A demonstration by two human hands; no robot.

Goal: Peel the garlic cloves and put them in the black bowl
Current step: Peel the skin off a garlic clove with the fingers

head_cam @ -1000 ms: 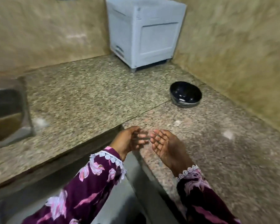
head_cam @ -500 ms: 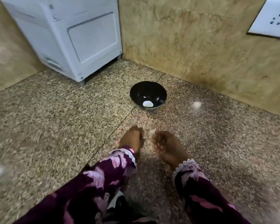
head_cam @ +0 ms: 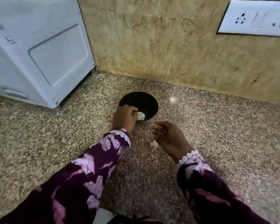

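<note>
- A pale peeled garlic clove (head_cam: 141,116) lies in the black bowl (head_cam: 149,104), at its near inner side; whether there is one clove or two touching is too blurred to tell.
- The bowl stands on the speckled bench (head_cam: 217,135), near the far wall, and holds nothing else that shows.
- The left hand (head_cam: 125,118) reaches over the bowl's near-left rim, its fingers (head_cam: 132,110) curled right beside the clove; I cannot tell if they pinch it or have let go.
- The right hand (head_cam: 169,137) hovers just near-right of the bowl, palm up, fingers loosely spread and holding nothing.
- A small pale scrap (head_cam: 154,143), likely peel, lies on the bench beside the right hand.
- By my judgement at least one clove is delivered; no unpeeled garlic is in view, so what is left cannot be told.
- A white appliance (head_cam: 39,50) stands far left, and a wall socket (head_cam: 255,18) is far right.
</note>
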